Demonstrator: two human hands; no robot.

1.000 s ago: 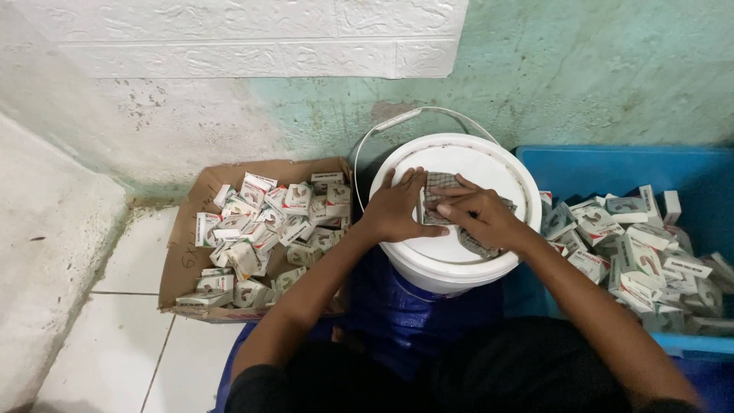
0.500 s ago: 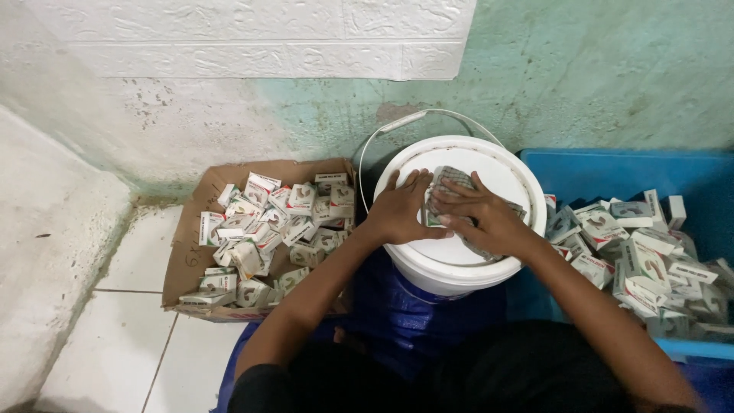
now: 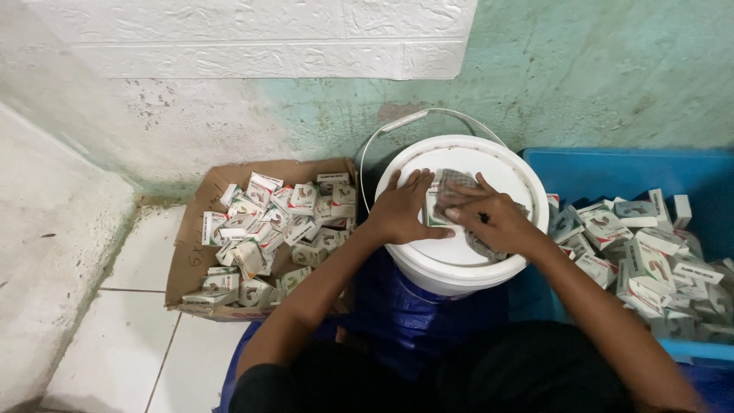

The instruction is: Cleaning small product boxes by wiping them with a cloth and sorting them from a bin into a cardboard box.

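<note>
Both hands press a flat grey-printed carton (image 3: 451, 200) on the white bucket lid (image 3: 489, 164), left hand (image 3: 404, 212) fingers together at nine o'clock, right hand (image 3: 489, 220) fingers spread at three: likely mid-fold, needing firm creasing.

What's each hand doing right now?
Left hand: open, flat, pressing small carton on bucket lid.
Right hand: open, fingers on same carton.

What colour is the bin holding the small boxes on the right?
Blue bin, seen in the head view.
</note>
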